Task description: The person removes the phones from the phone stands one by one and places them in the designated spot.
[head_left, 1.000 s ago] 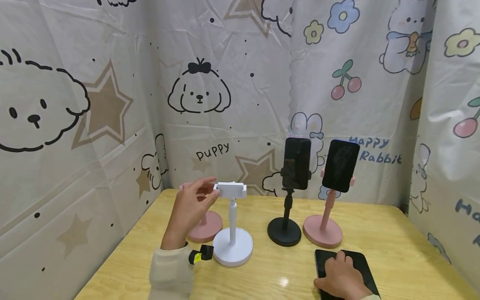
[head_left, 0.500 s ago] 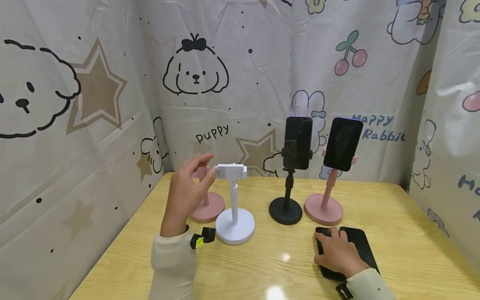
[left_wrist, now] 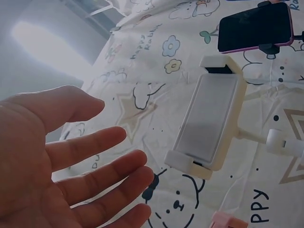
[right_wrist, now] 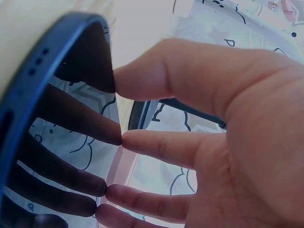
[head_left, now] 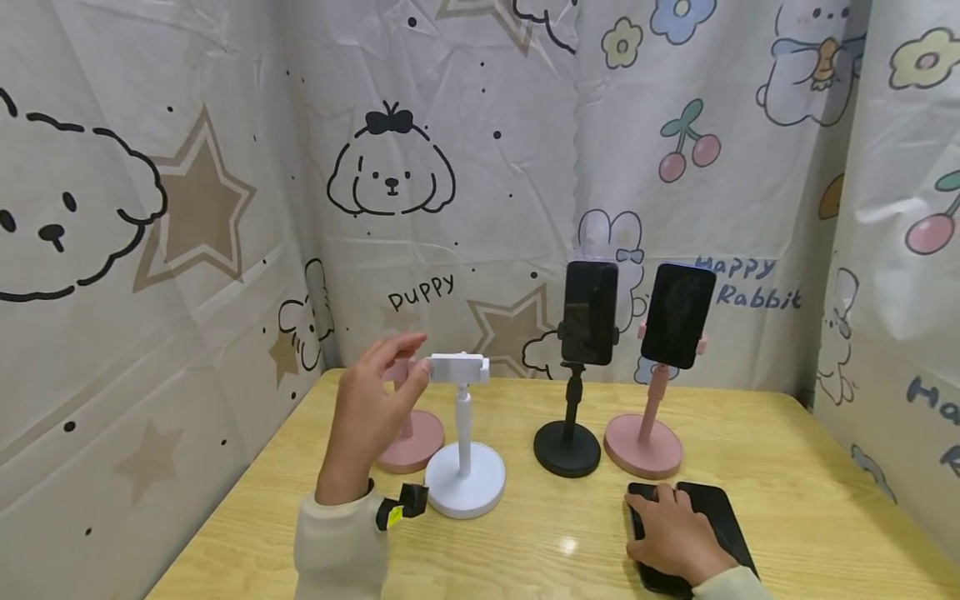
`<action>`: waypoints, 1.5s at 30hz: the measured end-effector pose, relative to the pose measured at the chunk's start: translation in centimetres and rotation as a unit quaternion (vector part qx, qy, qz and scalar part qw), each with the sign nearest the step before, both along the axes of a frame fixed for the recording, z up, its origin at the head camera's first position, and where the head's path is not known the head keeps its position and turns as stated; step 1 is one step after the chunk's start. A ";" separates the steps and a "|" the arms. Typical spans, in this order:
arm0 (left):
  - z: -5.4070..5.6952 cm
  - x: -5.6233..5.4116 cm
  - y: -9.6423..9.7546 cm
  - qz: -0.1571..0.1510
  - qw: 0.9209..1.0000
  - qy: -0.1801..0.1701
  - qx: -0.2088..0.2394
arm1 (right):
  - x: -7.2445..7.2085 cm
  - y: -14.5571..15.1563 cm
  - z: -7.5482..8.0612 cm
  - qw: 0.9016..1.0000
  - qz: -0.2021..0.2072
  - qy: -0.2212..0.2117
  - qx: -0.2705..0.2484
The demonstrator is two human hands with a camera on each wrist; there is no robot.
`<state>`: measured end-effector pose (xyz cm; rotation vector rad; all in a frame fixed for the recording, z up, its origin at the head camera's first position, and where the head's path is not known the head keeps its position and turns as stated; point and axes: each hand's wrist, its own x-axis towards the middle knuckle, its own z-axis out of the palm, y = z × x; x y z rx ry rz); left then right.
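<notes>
My left hand [head_left: 367, 408] is raised with fingers spread, beside the white phone stand [head_left: 465, 483]. In the left wrist view a gap separates the fingers from its white clamp [left_wrist: 209, 118], which holds no phone. Two dark phones lie side by side on the table at front right. My right hand [head_left: 675, 537] is over the left phone [head_left: 652, 579], with the right phone [head_left: 720, 517] next to it. Up close in the right wrist view, the nearly straight fingertips [right_wrist: 135, 140] meet their own reflections on the glossy black screen [right_wrist: 90, 137] of a blue-edged phone.
A black stand [head_left: 567, 450] and a pink stand [head_left: 645, 446] each hold an upright phone, further back. Another pink stand [head_left: 411, 442] is partly hidden behind my left hand. Printed curtains [head_left: 420, 250] surround the wooden table [head_left: 555, 533] at the back and sides.
The head view dipped and came back up. My right hand's index finger spread left towards the left phone's edge. My left hand drew slightly back from the white clamp.
</notes>
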<state>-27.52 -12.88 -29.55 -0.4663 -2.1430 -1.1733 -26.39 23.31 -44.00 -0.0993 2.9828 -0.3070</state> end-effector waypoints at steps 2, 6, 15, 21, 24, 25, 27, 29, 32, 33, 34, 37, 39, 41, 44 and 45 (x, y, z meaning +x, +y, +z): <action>-0.1 0.0 0.3 -0.004 1.000 0.008 0.005 | 0.0 0.1 -0.1 1.000 0.002 -0.001 0.000; -0.1 0.1 1.2 -0.008 0.998 0.054 0.012 | -0.2 0.1 0.3 1.000 -0.002 0.000 -0.004; -0.1 0.3 5.3 -0.114 0.981 0.151 0.036 | -0.6 -1.2 4.1 0.991 -0.027 0.095 -0.092; -1.3 -0.7 8.8 -0.158 0.979 0.125 0.037 | -1.0 -2.7 7.0 0.969 -0.034 0.175 -0.172; -2.0 -1.4 10.3 -0.172 0.979 0.105 0.040 | -1.3 -3.4 8.1 0.962 -0.049 0.185 -0.195; -2.2 -1.6 10.7 -0.175 0.979 0.099 0.040 | -1.5 -3.6 8.4 0.959 -0.054 0.190 -0.203; -2.6 -2.2 11.4 -0.178 0.979 0.088 0.040 | -1.8 -4.0 9.0 0.953 -0.061 0.200 -0.219; -2.9 -2.8 11.9 -0.177 0.980 0.076 0.042 | -2.0 -4.3 9.6 0.946 -0.068 0.212 -0.234; -3.3 -3.5 12.5 -0.171 0.982 0.062 0.048 | -2.3 -4.6 10.3 0.932 -0.074 0.237 -0.264; -3.4 -3.7 12.8 -0.169 0.983 0.058 0.049 | -2.4 -4.6 10.5 0.926 -0.076 0.245 -0.277; -3.4 -3.9 13.0 -0.169 0.983 0.053 0.051 | -2.5 -4.7 10.7 0.920 -0.076 0.254 -0.289; -3.6 -4.3 13.6 -0.171 0.983 0.035 0.052 | -2.7 -4.7 11.0 0.902 -0.072 0.280 -0.321; -3.8 -4.5 13.9 -0.171 0.984 0.016 0.055 | -2.9 -4.7 11.1 0.892 -0.069 0.287 -0.342; -3.9 -4.9 14.1 -0.169 0.984 -0.011 0.061 | -3.1 -4.8 11.2 0.884 -0.066 0.287 -0.362; -4.0 -5.4 14.2 -0.183 0.978 -0.063 0.082 | -3.4 -4.9 11.4 0.873 -0.058 0.280 -0.395; -4.1 -5.6 14.2 -0.192 0.974 -0.077 0.090 | -3.5 -5.0 11.4 0.868 -0.055 0.278 -0.407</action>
